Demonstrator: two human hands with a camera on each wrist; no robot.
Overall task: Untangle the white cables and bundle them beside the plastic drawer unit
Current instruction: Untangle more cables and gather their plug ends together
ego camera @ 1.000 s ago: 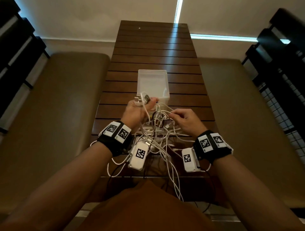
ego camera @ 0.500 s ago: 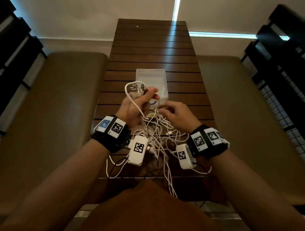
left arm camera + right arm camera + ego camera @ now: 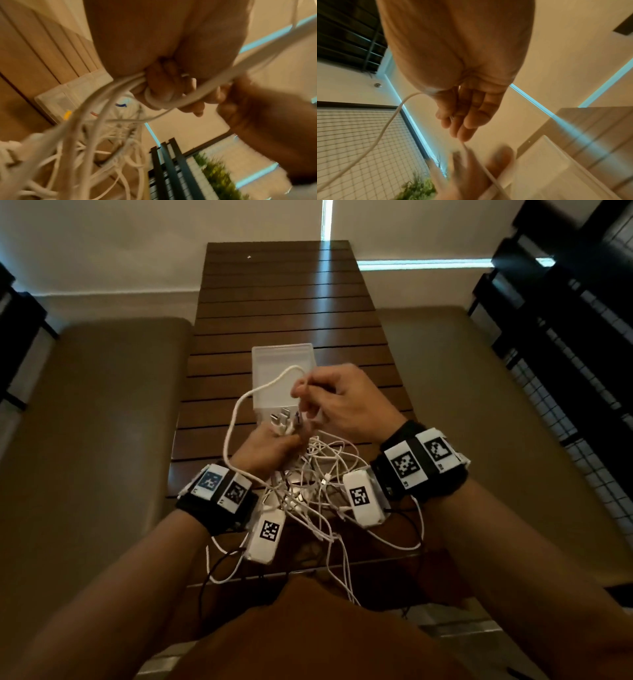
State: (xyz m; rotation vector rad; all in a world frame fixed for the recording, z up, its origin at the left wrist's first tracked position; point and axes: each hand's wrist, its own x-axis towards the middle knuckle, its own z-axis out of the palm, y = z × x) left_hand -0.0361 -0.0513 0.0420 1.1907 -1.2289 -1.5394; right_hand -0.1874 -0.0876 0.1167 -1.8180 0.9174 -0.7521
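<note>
A tangle of white cables (image 3: pixel 318 474) lies on the near end of the wooden slat table (image 3: pixel 284 302), some strands hanging over its front edge. My left hand (image 3: pixel 270 446) grips a bunch of cable ends, and their plugs (image 3: pixel 284 419) stick up out of the fist; the left wrist view shows its fingers (image 3: pixel 159 86) curled round the strands. My right hand (image 3: pixel 329 402) is raised above the left one and pinches one white cable (image 3: pixel 239 412) that loops out to the left. The translucent plastic drawer unit (image 3: pixel 282 361) stands just behind both hands.
Padded benches (image 3: pixel 92 422) run along both sides of the narrow table. Dark slatted chairs and a wire grille (image 3: pixel 565 412) stand at the right, more dark slats at the far left. Black wires hang below the table's front edge.
My right hand has risen from the pile and crossed over the left hand, drawing one cable up into a loop. My left hand has dropped a little, still holding the plug ends.
</note>
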